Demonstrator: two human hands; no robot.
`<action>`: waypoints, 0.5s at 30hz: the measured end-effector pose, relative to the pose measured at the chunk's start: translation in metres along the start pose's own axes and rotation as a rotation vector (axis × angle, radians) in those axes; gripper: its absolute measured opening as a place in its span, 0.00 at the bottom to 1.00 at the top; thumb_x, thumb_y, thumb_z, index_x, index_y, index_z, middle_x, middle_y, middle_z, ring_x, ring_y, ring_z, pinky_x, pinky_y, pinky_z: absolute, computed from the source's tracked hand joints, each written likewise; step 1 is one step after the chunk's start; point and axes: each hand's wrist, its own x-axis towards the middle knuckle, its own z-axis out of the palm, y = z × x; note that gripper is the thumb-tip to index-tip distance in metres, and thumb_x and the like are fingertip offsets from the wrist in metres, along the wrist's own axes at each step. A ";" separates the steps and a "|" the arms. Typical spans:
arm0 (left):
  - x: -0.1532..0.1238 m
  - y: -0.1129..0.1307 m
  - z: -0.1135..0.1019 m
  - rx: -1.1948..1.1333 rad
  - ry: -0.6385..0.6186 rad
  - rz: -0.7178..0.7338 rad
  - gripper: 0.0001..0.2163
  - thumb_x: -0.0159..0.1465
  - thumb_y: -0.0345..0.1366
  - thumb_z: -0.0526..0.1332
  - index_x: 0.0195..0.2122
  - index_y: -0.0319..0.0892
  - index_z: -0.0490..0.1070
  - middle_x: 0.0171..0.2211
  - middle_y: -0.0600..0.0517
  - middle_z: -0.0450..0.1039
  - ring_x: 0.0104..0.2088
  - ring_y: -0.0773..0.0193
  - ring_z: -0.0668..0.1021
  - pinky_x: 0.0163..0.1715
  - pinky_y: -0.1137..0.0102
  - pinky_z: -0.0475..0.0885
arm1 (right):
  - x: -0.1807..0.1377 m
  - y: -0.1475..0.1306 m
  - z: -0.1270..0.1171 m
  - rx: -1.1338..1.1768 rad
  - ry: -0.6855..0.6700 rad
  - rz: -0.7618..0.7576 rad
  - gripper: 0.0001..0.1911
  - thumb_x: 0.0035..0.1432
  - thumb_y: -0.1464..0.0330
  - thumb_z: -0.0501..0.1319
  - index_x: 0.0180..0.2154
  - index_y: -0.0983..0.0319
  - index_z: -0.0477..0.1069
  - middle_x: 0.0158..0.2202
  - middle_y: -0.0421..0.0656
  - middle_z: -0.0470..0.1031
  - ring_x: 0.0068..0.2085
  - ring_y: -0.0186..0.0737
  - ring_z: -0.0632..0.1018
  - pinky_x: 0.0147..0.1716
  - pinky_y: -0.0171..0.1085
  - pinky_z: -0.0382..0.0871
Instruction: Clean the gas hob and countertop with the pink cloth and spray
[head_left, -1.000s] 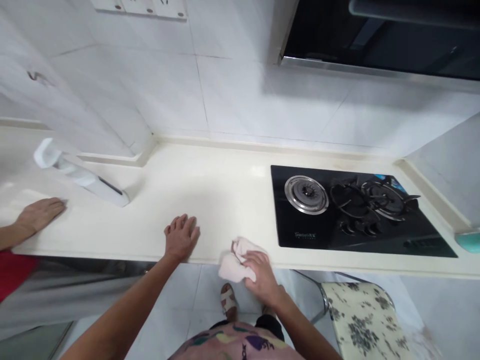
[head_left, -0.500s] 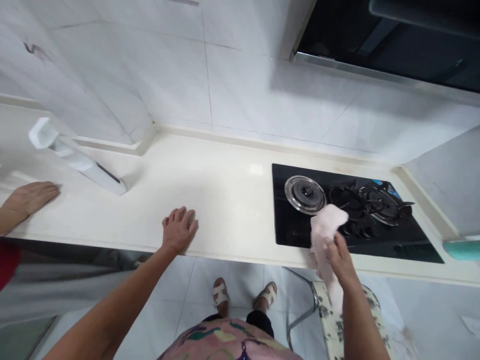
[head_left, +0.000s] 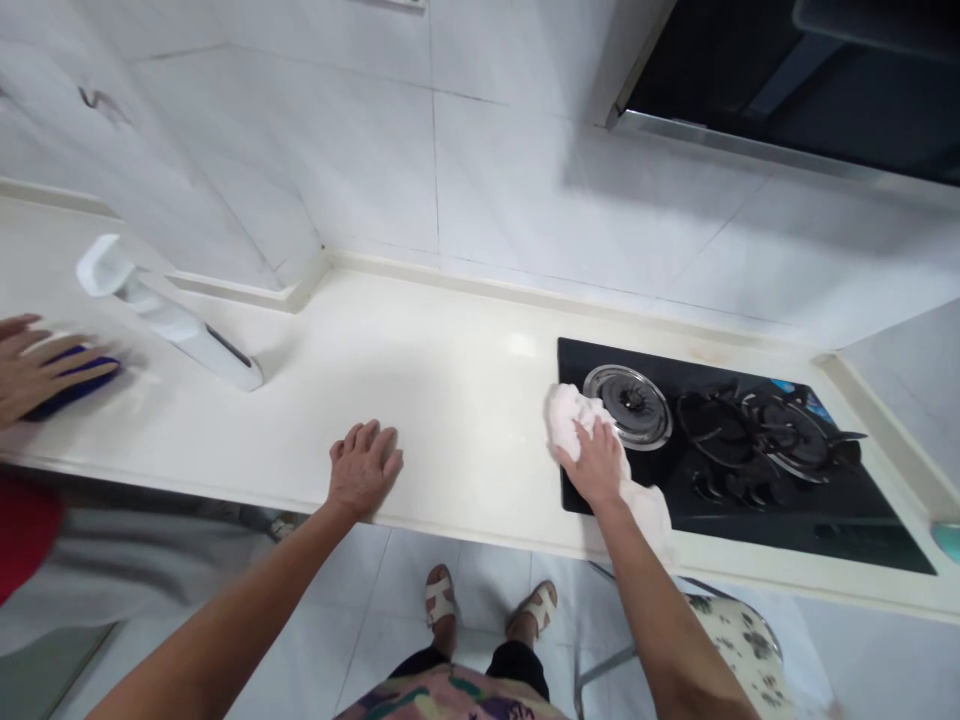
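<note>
Right of the frame's centre, the pink cloth [head_left: 566, 410] lies directly beneath the right hand [head_left: 598, 470], fingers spread over it at the stove's [head_left: 780, 515] left edge, its length slanting toward lower right. The left hand [head_left: 364, 470], flat and empty on the desk [head_left: 450, 400], is farther off.

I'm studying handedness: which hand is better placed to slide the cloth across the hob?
Right hand, probably: it's on the cloth at the hob; the left hand rests apart on the counter.
</note>
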 end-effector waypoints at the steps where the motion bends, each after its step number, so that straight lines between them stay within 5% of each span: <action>1: 0.000 0.000 0.000 -0.007 -0.001 -0.004 0.22 0.72 0.46 0.54 0.61 0.46 0.73 0.68 0.38 0.66 0.69 0.42 0.63 0.65 0.45 0.57 | 0.008 -0.017 0.000 0.038 -0.001 -0.035 0.33 0.67 0.52 0.59 0.66 0.62 0.69 0.74 0.60 0.57 0.74 0.65 0.56 0.70 0.59 0.52; 5: -0.001 0.000 -0.001 -0.016 0.003 -0.010 0.21 0.71 0.45 0.54 0.62 0.46 0.74 0.68 0.38 0.67 0.69 0.41 0.63 0.65 0.45 0.57 | -0.002 -0.085 0.008 0.404 0.064 -0.136 0.21 0.63 0.60 0.60 0.54 0.63 0.76 0.66 0.58 0.70 0.68 0.59 0.67 0.67 0.56 0.57; 8: -0.001 0.000 0.000 -0.034 0.009 -0.011 0.21 0.71 0.46 0.54 0.61 0.47 0.74 0.68 0.39 0.67 0.69 0.41 0.64 0.65 0.45 0.57 | -0.032 -0.120 0.011 0.798 0.126 -0.085 0.17 0.62 0.56 0.60 0.44 0.61 0.75 0.49 0.53 0.80 0.53 0.53 0.77 0.58 0.52 0.68; 11: -0.002 0.000 0.001 -0.045 0.004 -0.012 0.21 0.71 0.46 0.54 0.61 0.48 0.74 0.68 0.39 0.67 0.70 0.41 0.63 0.65 0.45 0.57 | -0.035 -0.125 -0.005 0.932 0.117 -0.012 0.18 0.66 0.52 0.56 0.43 0.60 0.72 0.35 0.45 0.79 0.37 0.46 0.78 0.43 0.44 0.74; 15: -0.002 0.000 0.004 -0.044 -0.011 -0.026 0.22 0.71 0.46 0.54 0.61 0.47 0.75 0.68 0.38 0.67 0.70 0.40 0.63 0.65 0.44 0.57 | 0.032 -0.102 -0.066 0.985 0.179 0.042 0.20 0.65 0.51 0.59 0.45 0.60 0.72 0.38 0.44 0.79 0.39 0.44 0.77 0.42 0.42 0.73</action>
